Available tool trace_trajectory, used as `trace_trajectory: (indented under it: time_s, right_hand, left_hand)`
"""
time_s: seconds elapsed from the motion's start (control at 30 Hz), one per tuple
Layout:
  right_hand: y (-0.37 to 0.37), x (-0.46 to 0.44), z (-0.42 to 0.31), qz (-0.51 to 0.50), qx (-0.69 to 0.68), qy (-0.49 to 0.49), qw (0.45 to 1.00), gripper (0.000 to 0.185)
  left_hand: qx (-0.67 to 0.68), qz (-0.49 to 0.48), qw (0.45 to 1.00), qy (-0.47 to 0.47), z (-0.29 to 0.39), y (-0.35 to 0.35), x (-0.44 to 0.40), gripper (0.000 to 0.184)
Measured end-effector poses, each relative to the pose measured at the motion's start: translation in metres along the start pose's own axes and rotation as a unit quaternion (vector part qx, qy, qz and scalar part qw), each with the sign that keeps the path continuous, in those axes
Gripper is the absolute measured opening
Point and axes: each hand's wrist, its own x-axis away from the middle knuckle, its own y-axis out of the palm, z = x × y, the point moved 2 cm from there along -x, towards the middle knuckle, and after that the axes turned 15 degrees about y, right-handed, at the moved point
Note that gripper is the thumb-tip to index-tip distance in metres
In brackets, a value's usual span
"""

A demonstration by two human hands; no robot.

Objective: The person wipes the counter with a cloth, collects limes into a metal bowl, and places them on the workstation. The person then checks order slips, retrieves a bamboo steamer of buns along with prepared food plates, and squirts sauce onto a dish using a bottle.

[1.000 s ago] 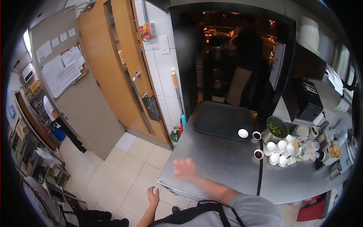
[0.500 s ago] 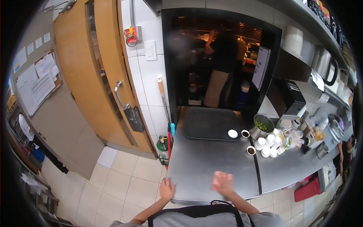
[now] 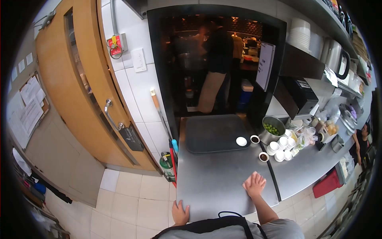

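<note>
My left hand [image 3: 180,213] rests at the front left corner of the steel counter [image 3: 215,171], fingers spread and holding nothing. Over the counter's right part, near the dark seam, my right hand [image 3: 254,184] lies palm down with its fingers stretched out. I make out no object under it. Farther back is a black tray [image 3: 215,133] with a small white cup [image 3: 241,141] on its right corner. Right of the tray stand one small cup of dark sauce [image 3: 254,139] and a second sauce cup [image 3: 263,157].
A metal pot of green fruit [image 3: 272,128] and stacked white cups [image 3: 281,148] stand on the right. Behind the tray, a person [image 3: 217,59] is seen through a dark opening. A wooden door [image 3: 75,79] is left; a red bin [image 3: 327,185] sits below right.
My right hand has moved right and slightly away from me across the counter. My left hand stays on the counter's edge. The view has shifted, and the person behind the opening has changed posture.
</note>
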Motion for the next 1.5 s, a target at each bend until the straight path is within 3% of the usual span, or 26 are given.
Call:
trace_trajectory:
  time_s: [0.1, 0.17, 0.27, 0.47, 0.63, 0.67, 0.83, 1.13, 1.17, 1.23, 1.27, 1.33, 1.47, 1.5]
  right_hand:
    - [-0.005, -0.023, -0.070, -0.055, -0.005, -0.066, 0.996, 0.070]
    - [0.018, -0.039, -0.112, -0.025, -0.024, -0.117, 0.993, 0.072]
    - [0.027, -0.050, -0.178, -0.051, -0.034, -0.167, 0.984, 0.072]
    - [0.034, -0.018, -0.282, -0.108, -0.040, -0.287, 0.951, 0.070]
    - [0.020, 0.051, -0.317, -0.098, -0.124, -0.499, 0.852, 0.064]
    - [0.026, 0.058, -0.320, -0.119, -0.123, -0.505, 0.846, 0.064]
    - [0.054, 0.048, -0.360, -0.002, -0.167, -0.495, 0.853, 0.065]
    - [0.079, 0.021, -0.430, -0.089, -0.186, -0.375, 0.904, 0.053]
    - [0.075, 0.020, -0.424, -0.087, -0.186, -0.359, 0.910, 0.053]
    - [0.059, 0.026, -0.408, -0.070, -0.142, -0.445, 0.882, 0.052]
    - [0.054, 0.029, -0.396, -0.064, -0.140, -0.436, 0.887, 0.052]
    - [0.046, 0.042, -0.366, -0.039, -0.248, -0.461, 0.851, 0.051]
    - [0.014, 0.038, -0.286, -0.007, -0.259, -0.448, 0.856, 0.050]
    - [-0.001, 0.031, -0.264, -0.008, -0.219, -0.393, 0.893, 0.049]
  left_hand:
    - [-0.001, -0.011, 1.000, -0.013, 0.006, -0.004, -0.005, 0.051]
    - [0.007, -0.034, 0.997, -0.062, 0.010, -0.006, -0.010, 0.053]
    - [0.007, -0.026, 0.998, -0.061, 0.008, -0.003, -0.009, 0.055]
    - [0.015, -0.015, 0.997, -0.072, 0.010, -0.005, -0.011, 0.056]
    - [0.003, -0.034, 0.997, -0.065, 0.008, -0.004, -0.014, 0.056]
    - [0.001, -0.039, 0.997, -0.069, 0.008, -0.005, -0.016, 0.055]
    - [-0.010, -0.050, 0.996, -0.076, 0.009, -0.005, -0.020, 0.055]
    - [-0.010, -0.048, 0.996, -0.076, 0.009, 0.005, -0.016, 0.054]
    - [-0.005, -0.058, 0.996, -0.062, 0.011, 0.004, -0.016, 0.054]
    - [0.011, -0.050, 0.993, -0.106, 0.014, 0.004, -0.018, 0.052]
    - [0.011, -0.048, 0.994, -0.098, 0.015, 0.004, -0.018, 0.051]
    - [-0.001, -0.050, 0.996, -0.073, 0.014, 0.005, -0.016, 0.051]
    - [-0.014, -0.059, 0.997, -0.051, 0.012, 0.006, -0.012, 0.049]
    - [-0.019, -0.058, 0.997, -0.052, 0.011, 0.006, -0.010, 0.048]
